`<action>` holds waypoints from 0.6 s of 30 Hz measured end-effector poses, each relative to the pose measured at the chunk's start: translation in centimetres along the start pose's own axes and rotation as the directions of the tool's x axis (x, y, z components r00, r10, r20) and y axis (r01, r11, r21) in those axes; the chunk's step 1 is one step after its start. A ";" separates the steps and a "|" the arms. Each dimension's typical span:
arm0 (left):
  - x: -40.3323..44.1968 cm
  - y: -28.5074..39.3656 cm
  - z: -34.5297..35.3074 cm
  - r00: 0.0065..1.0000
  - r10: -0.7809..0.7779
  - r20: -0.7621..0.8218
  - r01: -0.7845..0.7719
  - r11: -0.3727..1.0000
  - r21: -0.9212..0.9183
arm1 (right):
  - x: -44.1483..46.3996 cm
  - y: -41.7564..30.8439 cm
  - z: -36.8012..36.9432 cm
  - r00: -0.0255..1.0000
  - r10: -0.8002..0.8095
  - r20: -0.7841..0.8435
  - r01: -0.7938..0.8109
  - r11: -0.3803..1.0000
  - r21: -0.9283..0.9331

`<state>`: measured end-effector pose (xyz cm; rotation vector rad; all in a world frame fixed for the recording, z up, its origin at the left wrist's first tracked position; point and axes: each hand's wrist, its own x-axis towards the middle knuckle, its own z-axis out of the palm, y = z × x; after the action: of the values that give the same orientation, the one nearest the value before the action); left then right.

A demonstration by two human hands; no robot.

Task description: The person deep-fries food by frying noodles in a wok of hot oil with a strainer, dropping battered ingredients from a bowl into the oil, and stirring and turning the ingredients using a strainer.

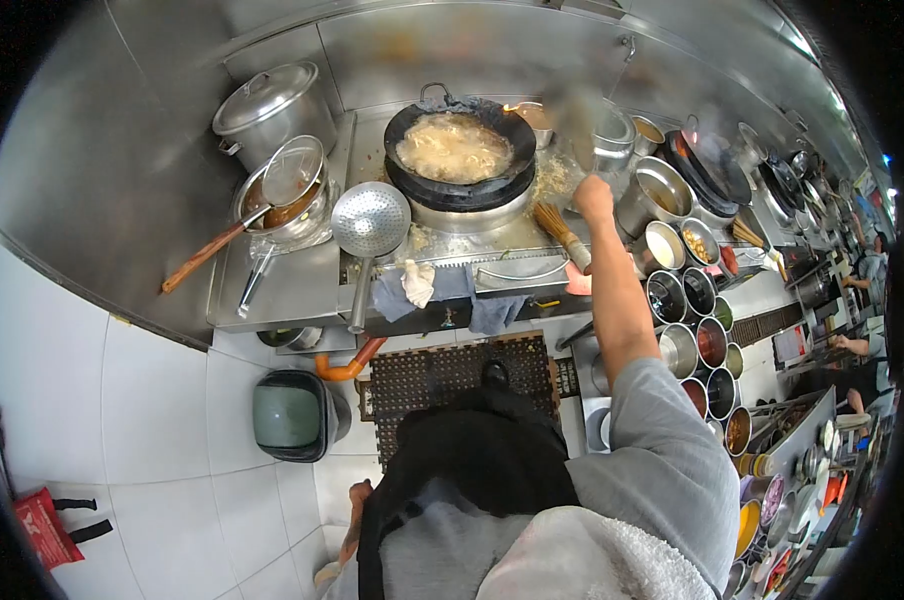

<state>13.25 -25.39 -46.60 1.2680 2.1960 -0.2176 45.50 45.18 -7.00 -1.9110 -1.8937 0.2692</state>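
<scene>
My right hand is closed in a fist at the end of my outstretched arm, right of the wok. From it rises what looks like a metal ladle, smeared by motion. Pale pieces in bubbling, foamy liquid fill the black wok on the burner. Just below my right hand a bamboo brush leans at the stove's front. My left hand hangs low beside my dark apron, its fingers too small and partly hidden to read.
Left of the wok lie a perforated skimmer, a wooden-handled strainer over a pot, and a lidded stockpot. Metal seasoning containers crowd the right side. A bin and a rubber mat are on the floor. Other people's arms appear far right.
</scene>
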 end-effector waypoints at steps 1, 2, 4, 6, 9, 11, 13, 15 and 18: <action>-0.6 -0.2 0.6 1.000 0.014 -0.026 -0.014 1.000 -0.017 | -0.2 0.3 0.5 0.997 -0.030 0.071 0.035 0.997 -0.072; -1.0 -0.6 1.0 1.000 0.013 -0.024 -0.014 1.000 -0.015 | -0.3 1.0 0.6 0.997 -0.028 0.072 0.033 0.997 -0.071; -1.8 -0.3 1.0 0.996 0.007 -0.094 -0.002 0.999 0.048 | -0.1 2.0 0.1 0.998 0.002 0.060 0.003 0.997 -0.075; -2.2 -0.1 1.0 0.873 0.144 -0.466 -0.131 0.989 0.060 | -1.0 0.2 -1.2 0.999 -0.041 -0.022 0.041 0.999 -0.011; -3.1 0.1 -1.5 0.981 0.113 -0.160 -0.103 0.992 0.068 | -2.2 -5.3 -3.6 0.983 -0.172 -0.062 0.176 0.982 0.069; -2.3 1.3 -3.7 0.959 0.186 -0.216 -0.160 0.978 0.133 | -0.7 -8.6 -1.6 0.947 -0.320 0.016 0.320 0.947 0.014; -0.5 1.9 -4.3 0.969 -0.040 -0.242 -0.070 0.902 -0.425 | 1.3 -9.9 0.6 0.924 -0.376 0.072 0.380 0.923 -0.058; 1.2 2.9 -5.3 0.961 -0.173 -0.217 0.013 0.810 -0.587 | 2.1 -11.5 0.7 0.831 -0.439 0.343 0.525 0.822 -0.220; 2.4 6.1 -7.3 0.726 -0.675 0.133 0.182 0.002 -0.983 | 1.5 -15.3 -4.4 0.797 -0.518 0.310 0.594 0.764 -0.251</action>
<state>14.45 -17.38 -41.11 -0.2786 2.1610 1.2293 33.65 45.50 3.74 -1.4287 -2.7126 -0.0407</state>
